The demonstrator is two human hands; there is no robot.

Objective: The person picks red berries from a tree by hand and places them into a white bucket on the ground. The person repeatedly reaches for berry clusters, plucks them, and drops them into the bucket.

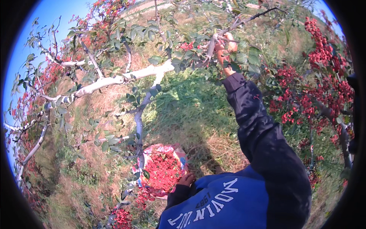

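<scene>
My right hand [226,51] is raised among leafy twigs near the top, beside a grey branch [211,48]. Red shows at its palm and fingers, but the branch and leaves partly hide what it touches. A small cluster of red berries [187,45] hangs to its left. Low in the view, my left hand [187,179] is at the right edge of a colourful plastic bag [183,160] filled with red berries [161,171]. Its fingers are partly bent, and whether they grip the rim cannot be told.
A thick pale limb [105,83] crosses the left half, with a thinner branch [138,123] running down from it in front of the bag. Dense red berry clusters [320,51] hang at the right, and another cluster [122,219] at the bottom. Dry and green grass covers the ground.
</scene>
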